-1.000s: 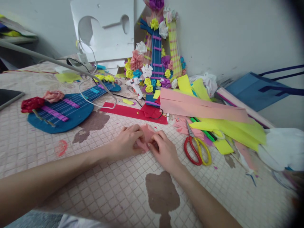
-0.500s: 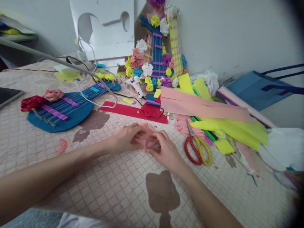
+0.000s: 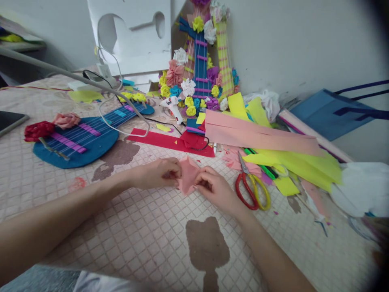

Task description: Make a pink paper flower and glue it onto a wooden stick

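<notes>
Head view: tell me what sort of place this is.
Probably an indoor craft workspace, though whether at home, school or a workshop I cannot tell. The scissors, white glue gun and flower-trimmed blue guitar shape suggest it.

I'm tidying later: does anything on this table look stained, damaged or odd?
A red smudge on the tablecloth, in front of the blue guitar, may be a stain. Brown patches interrupt the grid; worn or printed, I can't tell. The scissors have mismatched handles: red and yellow.
</notes>
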`<state>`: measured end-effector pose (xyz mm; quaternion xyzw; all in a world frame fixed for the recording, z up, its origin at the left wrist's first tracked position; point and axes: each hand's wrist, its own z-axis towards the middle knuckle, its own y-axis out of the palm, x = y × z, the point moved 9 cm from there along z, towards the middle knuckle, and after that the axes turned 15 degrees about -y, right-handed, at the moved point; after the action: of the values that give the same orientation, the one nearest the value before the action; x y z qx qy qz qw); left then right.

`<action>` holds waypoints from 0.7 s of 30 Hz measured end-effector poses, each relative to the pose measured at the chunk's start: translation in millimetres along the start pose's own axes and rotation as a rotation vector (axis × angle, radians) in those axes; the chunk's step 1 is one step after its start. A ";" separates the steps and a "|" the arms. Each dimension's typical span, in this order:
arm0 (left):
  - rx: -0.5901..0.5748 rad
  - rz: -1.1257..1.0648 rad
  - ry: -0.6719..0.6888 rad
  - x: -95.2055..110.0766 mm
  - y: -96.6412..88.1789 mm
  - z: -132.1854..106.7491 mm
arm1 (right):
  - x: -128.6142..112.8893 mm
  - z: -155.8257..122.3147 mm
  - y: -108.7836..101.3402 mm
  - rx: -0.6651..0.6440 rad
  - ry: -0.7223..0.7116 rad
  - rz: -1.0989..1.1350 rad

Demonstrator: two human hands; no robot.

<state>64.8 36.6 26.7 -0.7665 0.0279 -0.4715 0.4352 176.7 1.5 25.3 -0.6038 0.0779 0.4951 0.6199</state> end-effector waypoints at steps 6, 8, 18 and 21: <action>0.134 0.086 -0.066 -1.3 1.7 2.0 | 1.5 2.7 5.0 0.055 0.050 -0.098; 0.166 0.099 -0.079 -3.0 1.8 2.0 | 1.8 2.7 5.0 0.063 0.055 -0.092; 0.179 0.094 -0.090 -0.3 1.6 3.0 | -0.9 3.0 2.7 0.063 0.036 -0.158; 0.228 0.143 -0.136 -4.0 4.0 3.2 | -2.8 2.6 4.6 0.088 0.016 -0.220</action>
<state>66.4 38.0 20.6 -0.7384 -0.0006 -0.3863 0.5528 170.7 1.2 24.7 -0.5847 0.0377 0.4154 0.6958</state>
